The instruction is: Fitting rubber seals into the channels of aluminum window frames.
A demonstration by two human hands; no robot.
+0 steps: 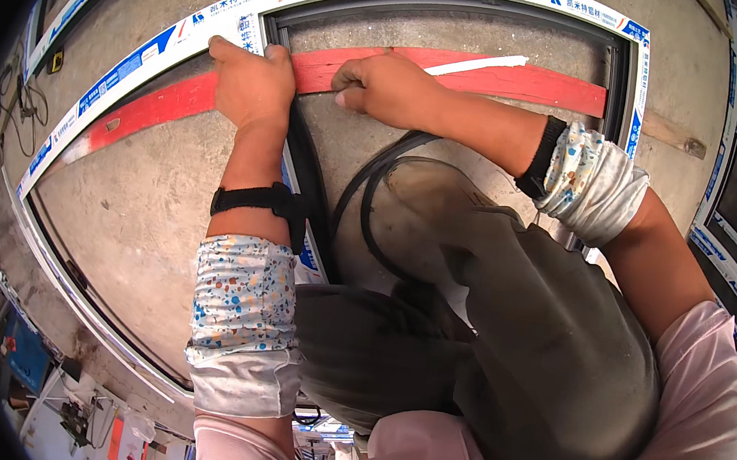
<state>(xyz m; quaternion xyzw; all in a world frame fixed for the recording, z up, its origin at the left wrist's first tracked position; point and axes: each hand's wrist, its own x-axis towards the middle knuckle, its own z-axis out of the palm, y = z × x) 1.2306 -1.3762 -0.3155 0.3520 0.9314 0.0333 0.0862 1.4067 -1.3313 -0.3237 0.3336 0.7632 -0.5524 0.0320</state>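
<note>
A window frame [148, 63] wrapped in white and blue film lies around me, with a bar dividing it. My left hand [254, 83] is closed around the upper end of this dividing bar [289, 172], thumb on its dark inner edge. Just to the right, my right hand [388, 87] hovers over a red plank [457, 73] with its fingers curled together; whatever they pinch is hidden. A black rubber strip [368, 190] loops beside my knee, below the right hand. One narrow white strip [485, 64] lies on the plank behind that hand.
The red plank crosses beneath the frame on the concrete floor [136, 215]. More film-wrapped frames [731, 241] stand at the right. Cables [33, 109] lie at the far left. A cluttered white table [52, 421] is at lower left. My bent knee occupies the frame's right opening.
</note>
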